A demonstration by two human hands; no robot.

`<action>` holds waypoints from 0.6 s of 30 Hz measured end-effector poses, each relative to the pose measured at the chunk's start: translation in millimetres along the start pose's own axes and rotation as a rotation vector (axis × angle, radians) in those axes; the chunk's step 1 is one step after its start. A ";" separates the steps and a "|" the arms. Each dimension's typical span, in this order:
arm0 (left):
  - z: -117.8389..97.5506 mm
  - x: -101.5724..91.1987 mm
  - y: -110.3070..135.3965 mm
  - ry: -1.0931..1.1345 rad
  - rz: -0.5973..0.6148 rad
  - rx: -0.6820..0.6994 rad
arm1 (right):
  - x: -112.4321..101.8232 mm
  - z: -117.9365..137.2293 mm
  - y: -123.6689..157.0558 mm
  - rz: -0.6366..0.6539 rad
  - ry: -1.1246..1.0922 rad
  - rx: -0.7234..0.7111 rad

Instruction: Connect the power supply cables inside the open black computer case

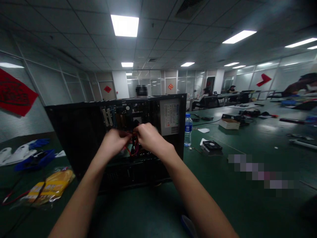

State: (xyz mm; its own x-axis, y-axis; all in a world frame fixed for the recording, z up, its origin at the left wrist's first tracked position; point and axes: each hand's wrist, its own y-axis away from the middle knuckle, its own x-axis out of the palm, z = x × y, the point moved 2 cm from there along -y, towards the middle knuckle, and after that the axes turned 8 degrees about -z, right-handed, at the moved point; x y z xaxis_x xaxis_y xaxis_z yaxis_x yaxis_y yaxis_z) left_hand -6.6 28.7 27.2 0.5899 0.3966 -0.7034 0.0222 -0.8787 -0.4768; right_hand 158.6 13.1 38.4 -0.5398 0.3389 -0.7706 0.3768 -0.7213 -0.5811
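A black computer case [71, 132] stands upright before me with its side off, showing the motherboard [119, 114] and a labelled power supply [170, 115] at its upper right. Both my hands reach inside it, their fingertips almost meeting. My left hand [113, 142] is closed in a pinch at a bundle of red, orange and black wires [134, 149]. From the right, my right hand [150, 137] is closed with its fingers bent around the same wires. Shadow and blur hide the exact spot between the fingertips.
Right of the case stand a water bottle [188, 130] and a hard drive [211, 147]. Farther right is a small open box [229, 123]. At left lie a yellow packet [51, 186], a blue tray [36, 160] and loose cables. Several people sit farther off.
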 end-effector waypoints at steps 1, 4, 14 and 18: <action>5.7 6.9 -2.6 -0.102 0.040 0.011 | 8.5 -1.8 -1.2 0.009 0.040 0.001; 18.7 28.5 -6.4 -0.287 0.159 0.012 | 27.5 -10.8 -3.3 0.084 0.120 0.043; 29.4 57.4 -4.6 -0.391 0.133 -0.153 | 31.9 -32.0 -7.5 0.321 0.006 0.185; 27.6 56.3 -3.3 -0.392 0.123 -0.145 | 34.5 -32.7 -9.1 0.318 -0.054 0.186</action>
State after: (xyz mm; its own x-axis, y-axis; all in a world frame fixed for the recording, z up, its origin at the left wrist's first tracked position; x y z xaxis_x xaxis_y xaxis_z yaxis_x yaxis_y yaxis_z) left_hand 4.2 61.3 -25.4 0.2450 0.3326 -0.9107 0.1001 -0.9430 -0.3175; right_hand 161.1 51.1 8.6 -0.4582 0.0513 -0.8874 0.3912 -0.8848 -0.2532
